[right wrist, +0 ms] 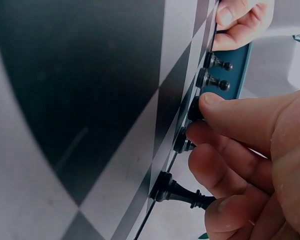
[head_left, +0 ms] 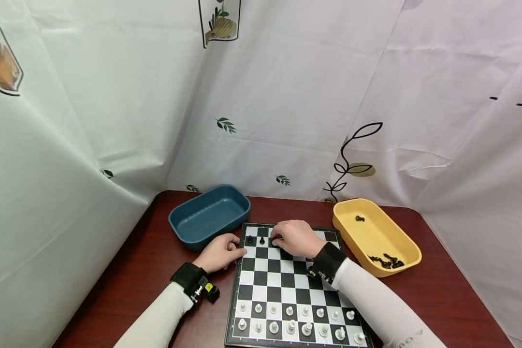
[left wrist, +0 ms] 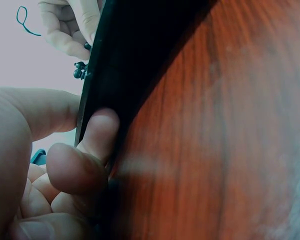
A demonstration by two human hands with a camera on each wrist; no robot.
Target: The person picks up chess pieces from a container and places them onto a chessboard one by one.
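A black-and-white chessboard (head_left: pixel 261 279) lies on the table, with two rows of white chess pieces (head_left: pixel 273 327) along its near side. My left hand (head_left: pixel 219 252) grips the board's left edge, thumb above and fingers beneath, as the left wrist view shows. Over the far rows, my right hand (head_left: pixel 297 238) pinches a black pawn (right wrist: pixel 195 109) between thumb and index finger, its base at the board. Two black pawns (head_left: pixel 262 240) stand to its left. In the right wrist view, a taller black piece (right wrist: pixel 177 191) stands beside the curled fingers.
A blue tray (head_left: pixel 187 212) sits behind the left hand. To the right of the board, a yellow tray (head_left: pixel 387 227) holds several loose black pieces (head_left: pixel 387 261). Patterned white cloth (head_left: pixel 261 121) hangs behind the dark red table (head_left: pixel 126 290).
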